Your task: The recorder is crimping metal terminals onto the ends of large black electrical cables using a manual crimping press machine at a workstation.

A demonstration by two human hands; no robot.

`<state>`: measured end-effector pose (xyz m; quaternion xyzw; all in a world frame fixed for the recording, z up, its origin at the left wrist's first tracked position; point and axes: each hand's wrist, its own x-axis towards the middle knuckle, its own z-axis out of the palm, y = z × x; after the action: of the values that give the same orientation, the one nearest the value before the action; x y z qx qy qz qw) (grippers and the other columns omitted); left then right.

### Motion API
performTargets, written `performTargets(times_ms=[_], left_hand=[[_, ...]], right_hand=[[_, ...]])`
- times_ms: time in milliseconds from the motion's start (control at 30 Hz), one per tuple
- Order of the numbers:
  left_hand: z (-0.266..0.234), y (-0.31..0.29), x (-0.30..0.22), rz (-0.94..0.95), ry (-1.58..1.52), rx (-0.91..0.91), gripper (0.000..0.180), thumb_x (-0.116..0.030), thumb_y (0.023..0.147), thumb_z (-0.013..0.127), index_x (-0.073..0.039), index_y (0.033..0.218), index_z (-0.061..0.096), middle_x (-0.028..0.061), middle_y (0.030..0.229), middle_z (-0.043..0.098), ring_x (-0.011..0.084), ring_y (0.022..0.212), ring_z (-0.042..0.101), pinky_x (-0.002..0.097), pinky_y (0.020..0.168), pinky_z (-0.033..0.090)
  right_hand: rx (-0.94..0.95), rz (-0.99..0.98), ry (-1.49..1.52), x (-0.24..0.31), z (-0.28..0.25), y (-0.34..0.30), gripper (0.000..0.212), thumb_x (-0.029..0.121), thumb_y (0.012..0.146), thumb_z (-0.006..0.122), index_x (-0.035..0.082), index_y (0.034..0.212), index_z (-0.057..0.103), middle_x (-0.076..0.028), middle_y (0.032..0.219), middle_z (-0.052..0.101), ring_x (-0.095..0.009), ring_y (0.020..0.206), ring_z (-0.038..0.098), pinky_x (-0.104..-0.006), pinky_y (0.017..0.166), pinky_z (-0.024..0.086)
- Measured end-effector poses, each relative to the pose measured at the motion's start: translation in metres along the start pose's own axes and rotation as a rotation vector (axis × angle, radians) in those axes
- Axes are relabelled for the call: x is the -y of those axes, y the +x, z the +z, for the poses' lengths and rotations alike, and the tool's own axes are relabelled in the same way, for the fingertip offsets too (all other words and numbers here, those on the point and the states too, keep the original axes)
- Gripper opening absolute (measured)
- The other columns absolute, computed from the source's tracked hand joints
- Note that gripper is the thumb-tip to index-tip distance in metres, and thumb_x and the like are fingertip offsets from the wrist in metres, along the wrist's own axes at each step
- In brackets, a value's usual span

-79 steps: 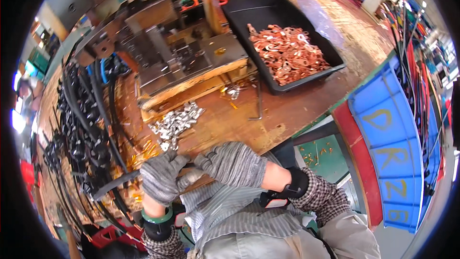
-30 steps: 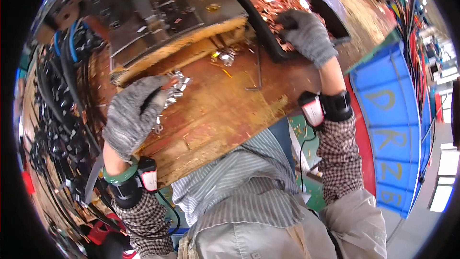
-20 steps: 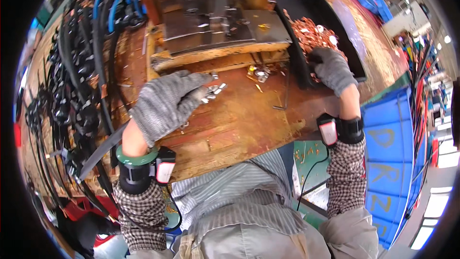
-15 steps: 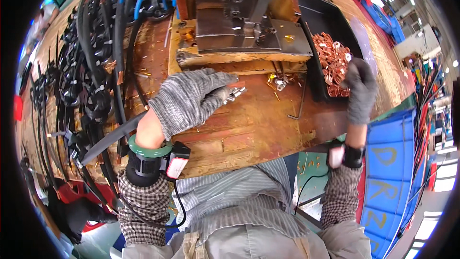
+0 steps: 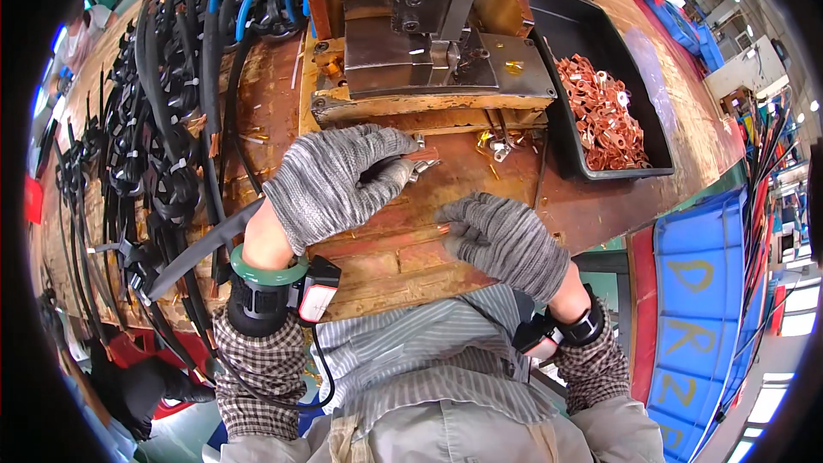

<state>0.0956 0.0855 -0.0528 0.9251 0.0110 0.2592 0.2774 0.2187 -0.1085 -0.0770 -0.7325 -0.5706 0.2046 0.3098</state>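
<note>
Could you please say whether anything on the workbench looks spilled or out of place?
Slightly: shiny silver metal pieces and yellow scraps lie loose in front of the dark metal press, whereas the copper lugs sit gathered in the rectangular black tray.

Worn brown wooden bench point(image 5: 377, 279), scuffed, splintered in patches. From view centre: metal press point(image 5: 420, 64) on its wooden block point(image 5: 429, 109) at 12; black tray point(image 5: 566, 21) at 1 to 2; clear plastic film point(image 5: 658, 90) at 2, past tray. Silvery scraps point(image 5: 500, 151) at 2, thin metal rod point(image 5: 541, 176) (partly hidden) near 3. Black cables point(image 5: 176, 182) heaped at 9 to 10, yellowish bits point(image 5: 255, 135) at 10.
</note>
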Motion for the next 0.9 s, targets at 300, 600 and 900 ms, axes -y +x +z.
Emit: performTargets(times_ms=[300, 600, 900], left_hand=[[-0.004, 0.003, -0.005, 0.093, 0.151, -0.054, 0.021, -0.016, 0.075, 0.067, -0.002, 0.09, 0.063, 0.014, 0.071, 0.061, 0.0276, 0.06, 0.06, 0.0323, 0.054, 0.047], [-0.005, 0.002, -0.007, 0.018, 0.048, -0.012, 0.021, -0.024, 0.078, 0.062, -0.013, 0.095, 0.066, 0.0091, 0.08, 0.063, 0.0281, 0.066, 0.06, 0.0351, 0.058, 0.048], [0.001, 0.001, 0.004, 0.076, 0.089, -0.007, 0.021, -0.017, 0.076, 0.066, -0.003, 0.091, 0.063, 0.0136, 0.077, 0.063, 0.0291, 0.065, 0.061, 0.034, 0.059, 0.049]], right_hand=[[-0.264, -0.187, 0.003, 0.0, -0.012, 0.013, 0.018, 0.016, 0.079, 0.061, 0.003, 0.091, 0.061, -0.01, 0.091, 0.058, -0.023, 0.077, 0.057, -0.0331, 0.068, 0.047], [-0.127, 0.201, 0.933, -0.007, -0.011, 0.034, 0.02, 0.018, 0.087, 0.056, 0.0, 0.097, 0.058, 0.0, 0.066, 0.055, -0.006, 0.045, 0.045, -0.0201, 0.04, 0.033], [-0.337, 0.09, 0.232, -0.012, 0.002, 0.027, 0.022, 0.018, 0.085, 0.058, 0.001, 0.101, 0.058, -0.009, 0.087, 0.061, -0.016, 0.077, 0.061, -0.027, 0.068, 0.049]])
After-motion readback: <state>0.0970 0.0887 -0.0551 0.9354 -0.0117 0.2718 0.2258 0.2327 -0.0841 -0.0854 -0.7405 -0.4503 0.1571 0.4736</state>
